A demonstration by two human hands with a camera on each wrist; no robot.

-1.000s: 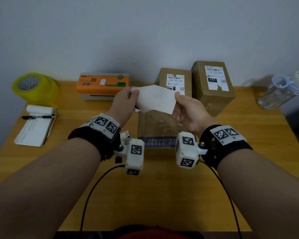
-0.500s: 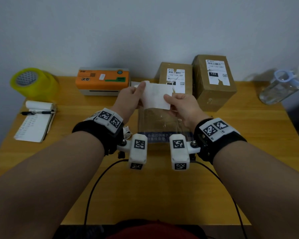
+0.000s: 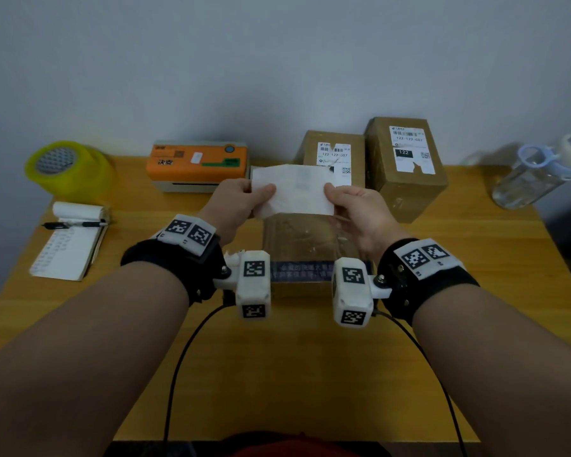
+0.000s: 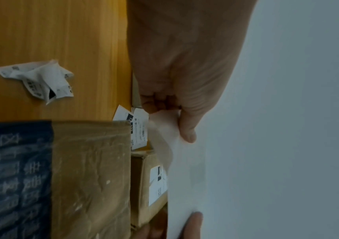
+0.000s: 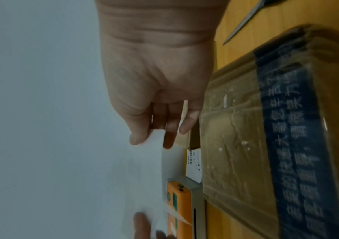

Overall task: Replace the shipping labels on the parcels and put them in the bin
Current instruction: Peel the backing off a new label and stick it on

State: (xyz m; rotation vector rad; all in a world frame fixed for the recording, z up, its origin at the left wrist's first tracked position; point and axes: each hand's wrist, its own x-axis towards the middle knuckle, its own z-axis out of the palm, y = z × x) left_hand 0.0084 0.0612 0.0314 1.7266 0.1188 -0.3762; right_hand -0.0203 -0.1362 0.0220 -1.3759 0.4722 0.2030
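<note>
A white shipping label (image 3: pixel 294 189) is held in the air, blank side toward me, above a taped brown parcel (image 3: pixel 310 240) with a dark blue tape band. My left hand (image 3: pixel 244 199) pinches the label's left edge, thumb on top (image 4: pixel 187 129). My right hand (image 3: pixel 350 206) pinches its right edge (image 5: pixel 144 134). Behind stand two more brown parcels, one (image 3: pixel 335 153) and a taller one (image 3: pixel 406 159), each bearing a torn printed label. A crumpled old label (image 4: pixel 41 80) lies on the table to the parcel's left.
An orange label printer (image 3: pixel 198 163) sits at the back. A yellow tape roll (image 3: pixel 66 169) and a notepad with pen (image 3: pixel 70 239) are at the left. A water bottle (image 3: pixel 538 173) lies at the right. Scissors (image 5: pixel 244 24) lie near the right wrist. No bin is in view.
Both hands have turned the label level and spread apart along it, so each now holds one end, and they have lowered slightly toward the taped parcel.
</note>
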